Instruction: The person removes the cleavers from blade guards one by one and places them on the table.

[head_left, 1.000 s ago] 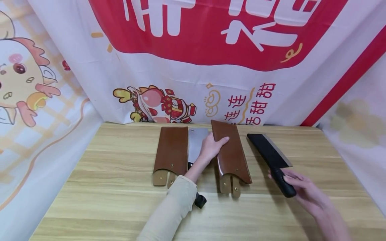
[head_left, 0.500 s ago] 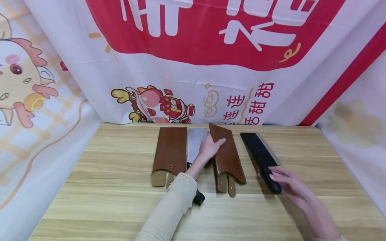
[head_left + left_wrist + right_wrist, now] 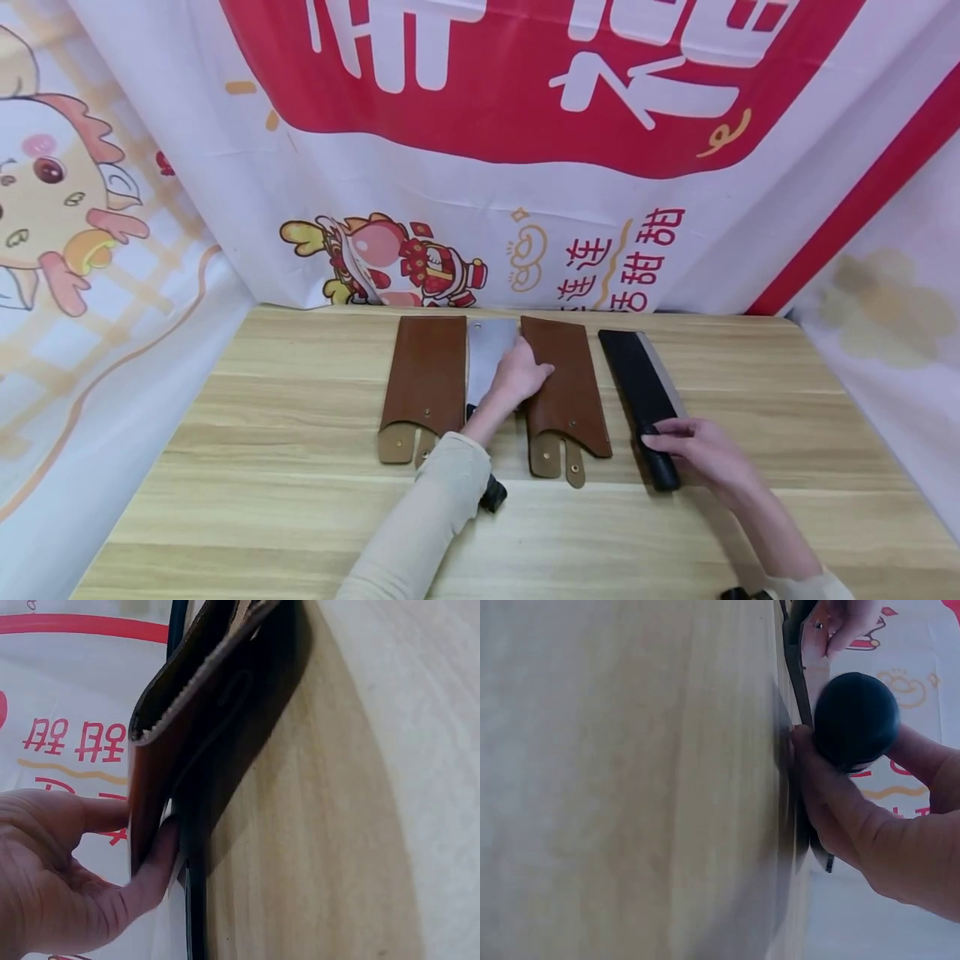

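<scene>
Near the middle of the table, in the head view, my left hand (image 3: 521, 372) pinches a brown leather knife sheath (image 3: 566, 375) by its left side, thumb on top. Two strap tabs hang from the sheath's near end. The left wrist view shows the raised sheath (image 3: 150, 787) between thumb and fingers, its mouth gaping. To the right, my right hand (image 3: 701, 450) grips the black handle of a cleaver (image 3: 633, 375) with a dark blade and a pale edge. That blade points away from me, beside the sheath. The right wrist view looks onto the round handle end (image 3: 855, 720).
A second brown sheath (image 3: 427, 367) lies at the left. Between the sheaths lies another cleaver (image 3: 489, 354) with a silver blade, partly covered by my left forearm. Printed cloth (image 3: 480, 192) hangs behind the wooden table (image 3: 262, 500).
My left hand has lowered the sheath's far end toward the table. My right hand has moved left with the dark cleaver, which now points more straight away from me.
</scene>
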### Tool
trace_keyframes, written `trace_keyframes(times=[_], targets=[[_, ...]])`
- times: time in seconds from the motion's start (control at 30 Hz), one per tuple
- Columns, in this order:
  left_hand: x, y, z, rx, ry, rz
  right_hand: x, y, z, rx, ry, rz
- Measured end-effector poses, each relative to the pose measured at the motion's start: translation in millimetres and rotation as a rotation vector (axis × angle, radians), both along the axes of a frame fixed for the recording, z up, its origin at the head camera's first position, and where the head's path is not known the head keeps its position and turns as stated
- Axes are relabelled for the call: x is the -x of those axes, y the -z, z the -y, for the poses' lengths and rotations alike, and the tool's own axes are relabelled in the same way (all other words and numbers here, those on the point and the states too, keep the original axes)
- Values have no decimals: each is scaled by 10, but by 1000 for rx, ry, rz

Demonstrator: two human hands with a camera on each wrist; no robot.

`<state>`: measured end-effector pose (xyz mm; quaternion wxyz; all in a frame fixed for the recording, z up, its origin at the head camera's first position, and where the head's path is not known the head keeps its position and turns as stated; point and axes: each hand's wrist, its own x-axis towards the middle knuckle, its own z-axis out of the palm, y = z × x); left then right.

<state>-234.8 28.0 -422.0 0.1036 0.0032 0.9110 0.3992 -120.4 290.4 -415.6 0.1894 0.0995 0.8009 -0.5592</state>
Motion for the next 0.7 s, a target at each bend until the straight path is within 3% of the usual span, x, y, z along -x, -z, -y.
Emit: trace_keyframes(times=[0.27, 0.5, 0.6, 0.7], targets=[[-20, -27, -23, 165, 29, -46, 71, -61, 61, -234, -76, -58], [-33, -11, -67, 224, 41, -47, 114, -73, 109, -384, -161, -149], [-47, -22, -56, 266, 55, -88, 129, -106, 100, -459, -200, -208], [-69, -45, 6, 320, 64, -171, 142, -176, 54, -515, -210, -263]])
